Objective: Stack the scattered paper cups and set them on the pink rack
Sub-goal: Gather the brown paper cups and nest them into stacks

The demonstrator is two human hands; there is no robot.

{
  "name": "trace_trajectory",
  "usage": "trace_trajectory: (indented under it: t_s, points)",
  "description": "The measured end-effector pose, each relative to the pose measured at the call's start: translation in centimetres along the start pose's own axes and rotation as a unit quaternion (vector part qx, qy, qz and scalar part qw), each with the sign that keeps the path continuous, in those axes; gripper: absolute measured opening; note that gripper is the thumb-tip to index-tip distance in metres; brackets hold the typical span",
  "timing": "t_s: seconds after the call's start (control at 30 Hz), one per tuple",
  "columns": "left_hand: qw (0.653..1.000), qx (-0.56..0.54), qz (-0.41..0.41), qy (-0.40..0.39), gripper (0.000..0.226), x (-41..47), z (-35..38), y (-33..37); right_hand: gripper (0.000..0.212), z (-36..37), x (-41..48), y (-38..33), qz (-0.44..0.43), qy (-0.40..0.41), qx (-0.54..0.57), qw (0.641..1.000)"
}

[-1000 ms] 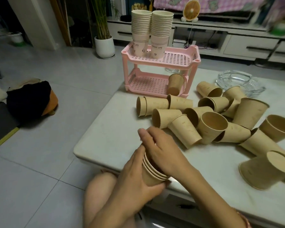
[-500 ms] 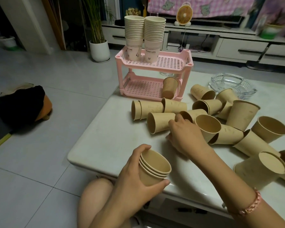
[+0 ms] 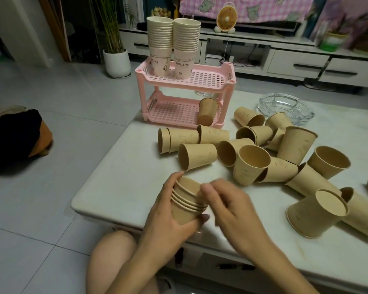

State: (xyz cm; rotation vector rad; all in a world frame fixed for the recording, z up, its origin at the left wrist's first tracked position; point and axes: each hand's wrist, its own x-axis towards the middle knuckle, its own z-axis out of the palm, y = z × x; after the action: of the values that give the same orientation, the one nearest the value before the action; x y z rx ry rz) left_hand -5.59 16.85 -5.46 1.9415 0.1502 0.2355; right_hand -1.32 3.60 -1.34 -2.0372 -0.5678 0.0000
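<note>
Risk of jamming or tipping: newest cup [image 3: 188, 186] seated crooked in the brown stack [image 3: 186, 205] at the near table [image 3: 119, 183] edge, likely to wedge under a hard push or spill toward the floor if grip loosens. Left hand [image 3: 168, 217] wrapped around the stack from the left, thumb at the lower front, fingers closed on the cups; right hand [image 3: 232, 206] blurred, hovering at the stack's rim, fingers curled, hold on anything impossible to tell. Loose cups [image 3: 251, 162] scattered beyond, well apart from the pink rack [image 3: 200, 81] already carrying 2 white stacks [image 3: 172, 45].
</note>
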Motion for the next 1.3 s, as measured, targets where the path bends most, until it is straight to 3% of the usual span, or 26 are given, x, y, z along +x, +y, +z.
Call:
trace_trajectory:
  t_s: [0.07, 0.1, 0.17, 0.23, 0.33, 0.4, 0.47, 0.6, 0.7, 0.8, 0.83, 0.87, 0.93, 1.03, 1.1, 1.13, 1.2, 1.3]
  points:
    - [1.0, 0.005, 0.011, -0.004, 0.075, 0.0, -0.3, -0.1, 0.025, -1.9, 1.4, 1.4, -0.052, 0.109, -0.124, 0.985]
    - [1.0, 0.002, 0.008, -0.005, 0.073, 0.0, -0.4, -0.1, 0.03, -2.9, 2.2, 2.4, -0.063, 0.153, -0.21, 0.964]
    - [1.0, -0.011, -0.001, -0.01, 0.073, 0.0, -0.3, 0.2, 0.039, -4.3, 3.6, 4.4, 0.017, 0.141, -0.349, 0.926]
    - [1.0, -0.017, -0.01, -0.019, 0.076, -0.1, 0.0, 0.3, 0.022, -4.6, 4.2, 5.7, 0.056, 0.097, -0.403, 0.908]
    - [1.0, -0.018, -0.013, -0.02, 0.086, -0.3, 0.2, 0.6, 0.004, -5.3, 3.3, 5.0, -0.023, 0.143, -0.333, 0.932]
    - [1.0, -0.012, -0.01, -0.017, 0.095, -0.1, 0.2, 0.5, 0.007, -5.3, 1.9, 2.5, -0.07, 0.186, -0.147, 0.969]
    - [1.0, -0.01, -0.012, -0.026, 0.103, 0.0, 0.5, 0.5, 0.01, -4.6, 0.5, 0.2, -0.071, 0.159, 0.02, 0.984]
    - [1.0, 0.007, -0.008, -0.029, 0.11, 0.1, 1.0, 0.6, 0.014, -1.8, -0.7, -0.1, -0.034, 0.037, -0.033, 0.998]
    - [1.0, 0.006, -0.009, -0.029, 0.097, 0.1, 0.7, 0.4, 0.031, -0.9, -0.3, 0.0, -0.009, -0.073, -0.046, 0.996]
    - [1.0, 0.009, -0.004, 0.001, 0.079, 0.1, -0.3, -0.1, 0.025, -0.8, 2.1, 0.3, -0.025, -0.027, -0.049, 0.998]
    - [1.0, 0.012, -0.003, 0.013, 0.076, 0.1, -0.6, -0.3, 0.014, -0.8, 3.5, 1.0, -0.065, 0.009, -0.139, 0.988]
    - [1.0, 0.013, -0.004, 0.023, 0.075, 0.1, -0.9, -0.4, 0.026, -0.5, 5.0, 1.4, -0.101, 0.026, -0.244, 0.964]
    - [0.999, 0.017, -0.009, 0.029, 0.074, 0.0, -1.4, -0.6, 0.062, 0.4, 7.7, 2.5, -0.16, -0.037, -0.399, 0.902]
    - [0.999, 0.025, -0.015, 0.014, 0.077, -0.2, -2.0, -0.6, 0.049, 1.3, 10.0, 2.3, -0.182, -0.146, -0.525, 0.818]
    - [1.0, 0.023, -0.018, 0.012, 0.08, -0.2, -2.4, -0.7, 0.038, 1.3, 10.6, 1.9, -0.2, -0.164, -0.573, 0.778]
    - [0.999, 0.023, -0.019, 0.013, 0.08, -0.1, -2.5, -0.7, 0.033, 1.1, 10.7, 1.7, -0.212, -0.162, -0.568, 0.778]
    - [0.999, 0.02, -0.023, 0.019, 0.08, -0.1, -2.5, -0.8, 0.022, 0.2, 10.1, 1.2, -0.247, -0.118, -0.502, 0.82]
    - [0.999, 0.007, -0.037, 0.03, 0.087, 0.2, -2.0, -1.1, 0.019, -2.0, 8.5, 0.7, -0.195, 0.017, -0.276, 0.941]
